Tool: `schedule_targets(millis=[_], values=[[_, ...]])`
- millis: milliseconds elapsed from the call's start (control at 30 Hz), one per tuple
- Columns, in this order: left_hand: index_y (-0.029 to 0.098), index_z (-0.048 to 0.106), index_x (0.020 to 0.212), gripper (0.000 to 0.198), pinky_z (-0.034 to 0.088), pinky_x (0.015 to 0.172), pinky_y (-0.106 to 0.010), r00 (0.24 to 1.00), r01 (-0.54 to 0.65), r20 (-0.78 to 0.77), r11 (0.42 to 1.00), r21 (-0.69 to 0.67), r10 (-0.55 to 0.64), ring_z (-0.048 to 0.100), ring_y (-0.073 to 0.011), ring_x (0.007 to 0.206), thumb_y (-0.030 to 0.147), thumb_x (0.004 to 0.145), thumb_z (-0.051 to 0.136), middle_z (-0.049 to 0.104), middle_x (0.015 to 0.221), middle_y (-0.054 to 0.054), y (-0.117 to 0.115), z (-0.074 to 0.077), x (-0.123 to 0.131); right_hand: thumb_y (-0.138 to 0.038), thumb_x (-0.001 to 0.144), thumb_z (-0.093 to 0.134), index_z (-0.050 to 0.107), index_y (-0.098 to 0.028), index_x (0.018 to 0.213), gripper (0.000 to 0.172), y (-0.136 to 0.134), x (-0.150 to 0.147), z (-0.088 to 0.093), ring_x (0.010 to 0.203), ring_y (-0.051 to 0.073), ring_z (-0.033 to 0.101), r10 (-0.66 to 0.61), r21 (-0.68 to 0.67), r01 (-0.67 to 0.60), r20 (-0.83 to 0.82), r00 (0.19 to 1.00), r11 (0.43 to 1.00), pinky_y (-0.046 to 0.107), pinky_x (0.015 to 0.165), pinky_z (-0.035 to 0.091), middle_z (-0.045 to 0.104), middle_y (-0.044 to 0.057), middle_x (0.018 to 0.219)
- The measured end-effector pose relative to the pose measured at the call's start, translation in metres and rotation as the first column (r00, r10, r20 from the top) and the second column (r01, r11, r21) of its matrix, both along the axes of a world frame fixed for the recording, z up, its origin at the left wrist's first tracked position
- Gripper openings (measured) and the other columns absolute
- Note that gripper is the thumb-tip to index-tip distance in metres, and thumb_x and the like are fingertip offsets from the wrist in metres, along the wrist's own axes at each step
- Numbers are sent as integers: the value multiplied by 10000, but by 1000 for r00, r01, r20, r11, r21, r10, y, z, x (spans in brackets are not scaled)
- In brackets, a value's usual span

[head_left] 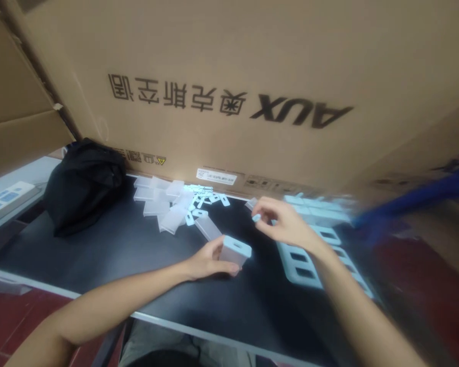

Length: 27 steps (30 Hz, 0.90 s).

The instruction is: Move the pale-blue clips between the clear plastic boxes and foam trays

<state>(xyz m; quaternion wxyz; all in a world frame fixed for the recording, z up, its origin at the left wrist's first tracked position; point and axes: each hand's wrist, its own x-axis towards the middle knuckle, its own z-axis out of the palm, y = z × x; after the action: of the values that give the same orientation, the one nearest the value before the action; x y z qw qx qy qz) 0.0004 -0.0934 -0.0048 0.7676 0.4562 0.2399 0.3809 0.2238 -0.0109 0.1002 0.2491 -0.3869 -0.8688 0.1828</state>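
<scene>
My left hand is wrapped round a small translucent plastic box whose pale blue end piece, with a slot in it, faces up. Further back and to the right, my right hand pinches a small pale blue piece; blur hides its exact shape. A single translucent sleeve lies just behind my left hand. Beyond it is a pile of similar translucent sleeves with loose pale blue slotted pieces beside them. Under my right forearm are pale blue foam-like sheets with rectangular cut-outs.
A dark tabletop with a light edge carries everything. A large cardboard carton stands behind it like a wall. A black cloth bundle sits at the left, near a white box. Something blue and blurred is at the right.
</scene>
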Motion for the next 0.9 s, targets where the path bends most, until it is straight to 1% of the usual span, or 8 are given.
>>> schedule_targets(millis=[100, 200, 333, 433, 533, 700, 800, 900], values=[[166, 584, 1046, 540, 505, 794, -310, 993, -69, -93, 994, 83, 76, 635, -166, 845, 427, 713, 918, 657, 943, -36, 1, -7, 2, -311, 880, 654, 703, -218, 776, 148, -27, 8, 15, 740, 157, 629, 66, -91, -74, -82, 994, 993, 270, 657, 509, 669, 42, 836], [169, 578, 977, 506, 477, 844, -305, 971, -122, -187, 979, 164, 153, 611, -170, 891, 447, 715, 911, 622, 936, -17, 1, -16, 3, -354, 904, 684, 744, -226, 825, 161, -48, 10, 26, 746, 156, 653, 49, -128, -68, -145, 988, 989, 258, 633, 526, 693, 51, 858], [169, 571, 983, 463, 454, 835, -285, 973, -101, -181, 967, 232, 145, 603, -163, 888, 429, 760, 882, 609, 920, -12, 0, -20, 4, -374, 897, 699, 699, -211, 826, 177, -63, 6, 35, 730, 156, 669, 31, -214, -62, -145, 989, 975, 252, 623, 533, 709, 51, 850], [167, 576, 998, 456, 449, 833, -276, 971, -101, -186, 962, 253, 151, 606, -164, 895, 425, 768, 874, 618, 930, -18, 0, -20, 5, -346, 882, 693, 652, -211, 827, 151, -69, -2, 38, 681, 142, 655, 89, -286, -104, -65, 994, 953, 255, 639, 529, 707, 24, 797], [167, 575, 987, 461, 450, 833, -274, 963, -106, -211, 958, 266, 165, 608, -170, 898, 446, 766, 868, 624, 936, -22, 0, -20, 6, -324, 876, 667, 635, -218, 818, 125, -70, -10, 38, 661, 136, 629, 93, -273, -90, -4, 996, 958, 257, 639, 508, 698, 7, 761], [169, 582, 971, 438, 443, 823, -266, 954, -123, -226, 945, 303, 197, 593, -171, 898, 438, 770, 864, 611, 926, -13, 0, -24, 5, -351, 869, 662, 619, -226, 759, 172, -66, -11, 37, 648, 150, 601, 67, -240, -59, 25, 997, 969, 277, 631, 486, 686, 11, 722], [170, 586, 959, 436, 438, 810, -261, 953, -122, -227, 940, 317, 201, 587, -167, 880, 426, 756, 876, 611, 914, -9, 0, -24, 5, -341, 873, 654, 620, -226, 756, 167, -65, -11, 35, 658, 152, 606, 66, -266, -52, 43, 997, 962, 281, 648, 486, 688, 11, 730], [170, 589, 963, 435, 433, 813, -260, 950, -121, -233, 935, 335, 207, 588, -166, 873, 417, 752, 879, 621, 908, -7, -1, -22, 4, -286, 870, 643, 631, -222, 778, 113, -67, -13, 32, 662, 140, 599, 108, -301, -73, 100, 989, 951, 266, 655, 463, 675, -3, 733]])
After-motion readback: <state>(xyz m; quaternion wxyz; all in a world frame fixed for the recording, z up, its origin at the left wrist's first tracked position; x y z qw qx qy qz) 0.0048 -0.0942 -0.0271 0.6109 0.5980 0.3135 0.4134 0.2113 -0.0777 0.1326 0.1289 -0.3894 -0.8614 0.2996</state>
